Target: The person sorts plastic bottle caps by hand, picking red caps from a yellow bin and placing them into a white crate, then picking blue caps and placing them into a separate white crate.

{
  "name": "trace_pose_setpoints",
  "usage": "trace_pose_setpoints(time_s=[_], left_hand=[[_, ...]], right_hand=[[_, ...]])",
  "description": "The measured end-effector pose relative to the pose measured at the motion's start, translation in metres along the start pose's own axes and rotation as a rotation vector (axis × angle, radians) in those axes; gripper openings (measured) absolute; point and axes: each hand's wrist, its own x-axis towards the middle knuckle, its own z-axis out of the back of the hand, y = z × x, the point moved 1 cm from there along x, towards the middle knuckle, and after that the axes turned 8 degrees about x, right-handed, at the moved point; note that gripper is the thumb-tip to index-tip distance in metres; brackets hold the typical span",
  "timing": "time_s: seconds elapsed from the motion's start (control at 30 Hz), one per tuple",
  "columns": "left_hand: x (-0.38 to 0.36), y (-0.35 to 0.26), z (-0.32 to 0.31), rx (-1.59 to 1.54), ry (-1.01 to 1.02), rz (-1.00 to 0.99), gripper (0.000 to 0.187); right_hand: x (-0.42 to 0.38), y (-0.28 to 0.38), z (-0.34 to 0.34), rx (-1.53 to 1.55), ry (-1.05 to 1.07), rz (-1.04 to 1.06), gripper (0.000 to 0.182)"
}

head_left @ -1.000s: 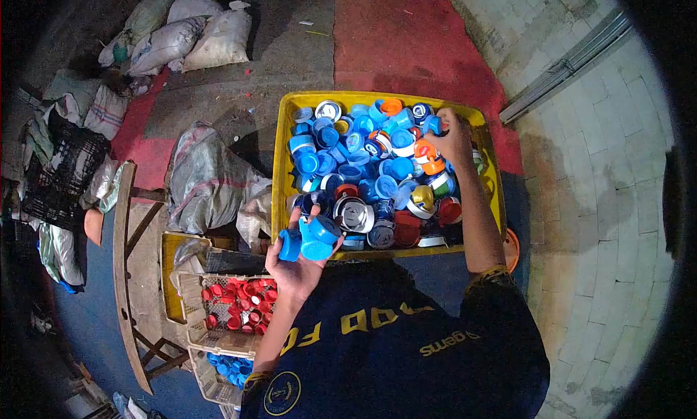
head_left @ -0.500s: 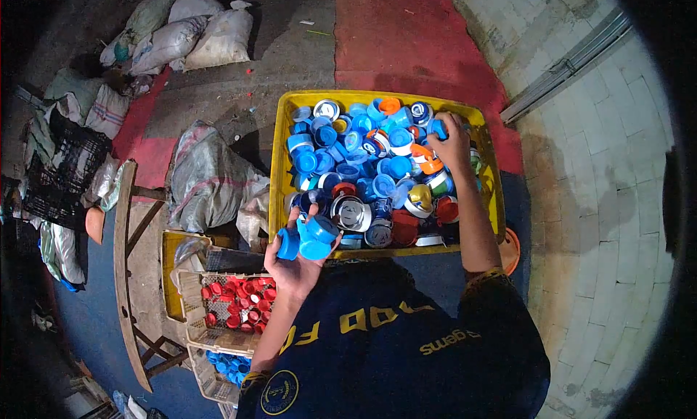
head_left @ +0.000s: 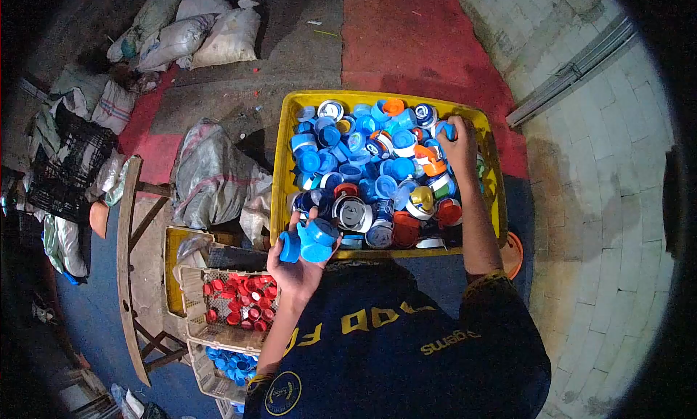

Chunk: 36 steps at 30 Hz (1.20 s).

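A yellow crate (head_left: 392, 253) holds a heap of mostly blue plastic caps, with orange, red, white and gold ones among them. My left hand (head_left: 298, 275) is palm up by the crate's near left corner, its fingers curled around several light blue caps (head_left: 316, 241). At the right side of the heap, my right hand (head_left: 460, 147) pinches a blue cap (head_left: 449, 132) between thumb and fingers. Close to that hand lie an orange cap (head_left: 430, 160) and blue caps in the heap.
Left of my body, one basket (head_left: 192, 303) contains red caps (head_left: 243, 297) and another contains blue caps (head_left: 234, 365). A wooden bench (head_left: 128, 274) and a grey sack (head_left: 207, 176) are farther left. White sacks (head_left: 229, 36) lie behind; a block wall (head_left: 595, 237) runs along the right.
My right hand still grips the blue cap and has shifted only slightly at the heap's right side. The left hand keeps its blue caps. The whole view has moved a little.
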Motion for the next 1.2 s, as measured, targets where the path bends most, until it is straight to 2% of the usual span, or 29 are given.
trace_pose_setpoints(time_s=[0.13,0.27,0.47,0.57,0.6,0.63,0.67,0.73,0.77,0.87,0.9,1.03,1.13,1.2], left_hand=[[-0.002,0.005,-0.001,0.012,-0.017,-0.016,0.063],[-0.006,0.007,-0.004,0.020,-0.039,-0.032,0.065],[-0.007,0.014,-0.005,0.019,-0.058,-0.039,0.067],[-0.008,0.018,-0.010,0.010,-0.057,-0.058,0.065],[-0.007,0.020,-0.010,-0.003,-0.076,-0.054,0.065],[-0.007,0.021,-0.010,-0.014,-0.093,-0.049,0.065],[-0.005,0.025,-0.009,-0.033,-0.089,-0.064,0.065],[-0.004,0.028,-0.018,-0.018,-0.086,-0.083,0.066],[-0.004,0.030,-0.022,-0.018,-0.084,-0.091,0.066],[-0.009,0.033,-0.027,-0.074,-0.076,-0.118,0.066],[-0.010,0.033,-0.029,-0.074,-0.086,-0.140,0.066],[-0.026,0.045,-0.028,-0.102,-0.144,-0.249,0.060],[-0.044,0.057,-0.030,-0.142,-0.287,-0.342,0.058],[-0.060,0.065,-0.022,-0.182,-0.349,-0.417,0.055]], right_hand=[[-0.002,0.003,0.002,0.000,-0.018,0.013,0.026],[-0.004,-0.017,-0.005,0.028,0.072,-0.018,0.029],[-0.007,0.022,0.018,-0.012,-0.028,-0.037,0.032],[-0.012,0.070,0.038,0.362,-0.099,-0.310,0.034],[-0.017,0.106,0.048,0.695,-0.087,-0.472,0.035],[-0.034,0.106,0.040,0.847,-0.095,-0.521,0.033],[-0.045,0.140,0.044,0.934,-0.019,-0.462,0.032],[-0.086,0.171,0.028,1.270,0.132,-0.600,0.029],[-0.098,0.189,0.025,1.226,0.263,-0.519,0.028],[-0.138,0.219,-0.004,1.265,0.376,-0.402,0.024],[-0.142,0.226,-0.010,1.394,0.384,-0.452,0.023],[-0.148,0.243,-0.013,1.362,0.443,-0.299,0.026],[-0.163,0.246,-0.026,1.366,0.474,-0.194,0.033],[-0.184,0.258,-0.031,1.527,0.527,-0.346,0.038]])
